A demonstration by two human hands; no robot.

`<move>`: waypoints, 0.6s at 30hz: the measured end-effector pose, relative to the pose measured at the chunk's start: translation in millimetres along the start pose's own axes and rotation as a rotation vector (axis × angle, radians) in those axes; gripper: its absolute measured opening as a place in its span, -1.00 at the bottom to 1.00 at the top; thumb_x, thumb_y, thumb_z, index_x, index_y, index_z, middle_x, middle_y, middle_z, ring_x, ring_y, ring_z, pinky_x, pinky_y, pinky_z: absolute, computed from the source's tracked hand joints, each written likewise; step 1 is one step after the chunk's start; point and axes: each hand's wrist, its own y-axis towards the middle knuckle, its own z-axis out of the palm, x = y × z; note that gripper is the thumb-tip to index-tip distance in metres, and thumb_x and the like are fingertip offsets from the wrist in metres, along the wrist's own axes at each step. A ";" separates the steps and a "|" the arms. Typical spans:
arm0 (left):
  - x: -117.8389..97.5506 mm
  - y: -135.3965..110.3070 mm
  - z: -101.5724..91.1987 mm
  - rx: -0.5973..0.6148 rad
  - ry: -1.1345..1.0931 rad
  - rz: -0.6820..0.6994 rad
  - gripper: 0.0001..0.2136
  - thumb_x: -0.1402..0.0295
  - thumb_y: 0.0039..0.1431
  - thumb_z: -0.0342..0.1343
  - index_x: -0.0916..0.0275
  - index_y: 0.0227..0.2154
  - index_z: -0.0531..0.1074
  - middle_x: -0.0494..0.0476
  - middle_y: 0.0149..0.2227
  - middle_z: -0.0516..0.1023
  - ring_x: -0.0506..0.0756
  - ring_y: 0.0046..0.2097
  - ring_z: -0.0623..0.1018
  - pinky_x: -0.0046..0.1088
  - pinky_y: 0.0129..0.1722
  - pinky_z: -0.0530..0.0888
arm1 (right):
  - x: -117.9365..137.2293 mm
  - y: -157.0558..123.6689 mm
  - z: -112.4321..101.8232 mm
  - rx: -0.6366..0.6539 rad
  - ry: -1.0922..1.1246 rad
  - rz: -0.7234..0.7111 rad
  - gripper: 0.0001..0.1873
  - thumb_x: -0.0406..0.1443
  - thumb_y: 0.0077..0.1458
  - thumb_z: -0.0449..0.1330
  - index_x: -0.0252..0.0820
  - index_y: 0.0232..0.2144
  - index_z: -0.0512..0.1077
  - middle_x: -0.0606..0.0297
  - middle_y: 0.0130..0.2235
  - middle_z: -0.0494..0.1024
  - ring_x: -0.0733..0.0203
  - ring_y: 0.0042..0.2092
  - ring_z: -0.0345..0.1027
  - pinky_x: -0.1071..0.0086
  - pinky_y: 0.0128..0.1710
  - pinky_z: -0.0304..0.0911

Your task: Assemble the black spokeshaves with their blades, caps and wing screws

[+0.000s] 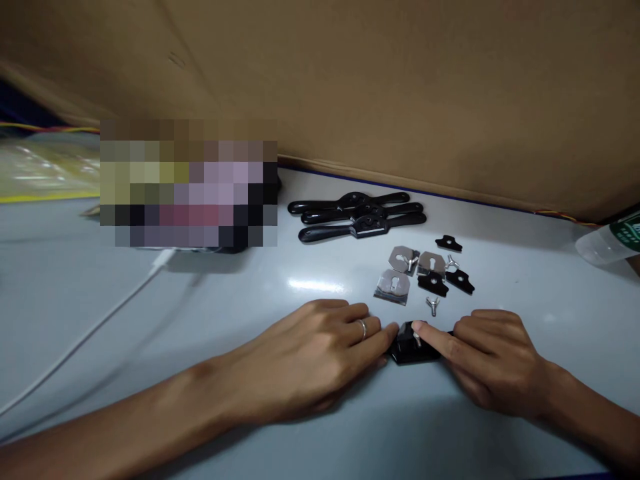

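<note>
A white cable (85,333) is seen lying across the grey table (320,433) at the left. The left hand (320,350), laid flat with fingers extended, and the right hand (493,360), loosely curled with forefinger out, are pressed against a small black part (407,352) between them; nothing is gripped. Beyond them, metal plates (400,273) and black handles (357,217) are laid out.

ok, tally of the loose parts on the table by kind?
Black two-handled tools: 3
Silver plates: 3
Small black clamp pieces: 3
Wing screws: 3, one partly hidden
Black part between the left hand and right hand: 1
Total: 13
</note>
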 end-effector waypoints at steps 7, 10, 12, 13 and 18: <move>0.5 1.2 0.2 -0.010 -0.005 0.002 -0.80 0.49 0.39 -0.08 0.38 -0.02 0.37 0.05 -0.41 0.50 0.11 -0.41 0.44 -0.31 -0.47 0.36 | -0.9 1.3 -3.1 0.023 -0.021 -0.008 -0.73 -0.53 0.25 0.07 -0.38 -0.13 0.55 0.43 -0.60 0.34 0.31 -0.57 0.11 0.36 -0.58 0.05; 0.5 1.4 -0.4 -0.019 -0.005 0.008 -0.80 0.49 0.40 -0.09 0.39 -0.03 0.38 0.06 -0.41 0.49 0.11 -0.41 0.45 -0.31 -0.47 0.36 | 0.7 1.7 -2.9 0.005 -0.019 -0.002 -0.74 -0.54 0.24 0.06 -0.38 -0.24 0.57 0.40 -0.60 0.37 0.31 -0.58 0.14 0.36 -0.57 0.09; 0.4 1.2 -0.8 -0.020 -0.007 0.008 -0.80 0.49 0.39 -0.08 0.40 -0.03 0.38 0.06 -0.41 0.49 0.10 -0.41 0.45 -0.32 -0.48 0.35 | 2.3 2.0 -2.1 0.010 0.002 -0.004 -0.72 -0.52 0.25 0.04 -0.36 -0.28 0.57 0.39 -0.60 0.39 0.32 -0.59 0.15 0.35 -0.58 0.10; 0.4 0.9 -0.9 -0.019 -0.007 0.006 -0.80 0.49 0.39 -0.08 0.39 -0.03 0.38 0.06 -0.41 0.49 0.10 -0.41 0.45 -0.32 -0.48 0.35 | 3.0 2.0 -1.9 0.021 0.017 -0.007 -0.72 -0.51 0.26 0.04 -0.35 -0.29 0.57 0.39 -0.60 0.39 0.31 -0.59 0.15 0.35 -0.59 0.10; 0.5 -0.3 0.5 -0.015 -0.006 0.001 -0.78 0.50 0.39 -0.08 0.39 -0.01 0.37 0.07 -0.41 0.50 0.10 -0.40 0.46 -0.33 -0.45 0.36 | 2.2 1.0 -3.4 0.000 0.029 0.016 -0.71 -0.49 0.26 0.03 -0.31 -0.30 0.57 0.40 -0.61 0.37 0.32 -0.60 0.14 0.35 -0.59 0.10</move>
